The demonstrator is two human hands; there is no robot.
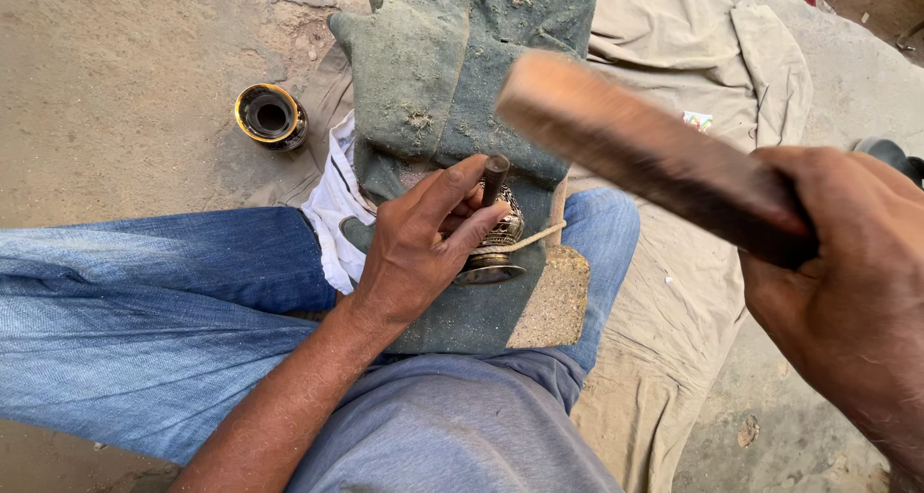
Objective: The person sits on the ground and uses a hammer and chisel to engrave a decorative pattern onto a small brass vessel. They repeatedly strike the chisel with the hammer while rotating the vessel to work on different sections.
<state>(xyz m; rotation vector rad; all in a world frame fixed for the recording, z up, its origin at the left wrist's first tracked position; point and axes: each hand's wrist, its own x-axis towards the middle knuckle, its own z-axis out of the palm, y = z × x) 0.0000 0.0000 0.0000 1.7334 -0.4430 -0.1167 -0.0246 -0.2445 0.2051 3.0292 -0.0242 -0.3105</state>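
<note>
Nearest the lens, the right hand (847,281) is seen raised at the right edge, its fingers (871,219) wrapped fully around the dark end of a wooden block (635,146), which is held like a mallet. The block is blurred; its long axis slopes from the fist up and to the left, so its pale far end hangs above and just to the right of the punch (495,177). Lower and nearer the middle, the left hand (423,247) is laid on a worn green pad (433,79) stretched across the lap, over blue jeans (164,300). A short dark punch is pinched between its thumb and first fingers (452,190), nearly upright, the tip set down on a small patterned metal pot (496,247). The pot is lying on its side on the pad, its round foot turned toward the camera, touching the left fingertips. A cord (539,235) runs off it to the right. So the punch head lies down and to the left of the block's far end, with clear air between them. Off to the left, well apart, a second dark round pot with a gold rim (271,116) stands on the sandy floor (115,89). A beige cloth (674,31) is spread to the right
</note>
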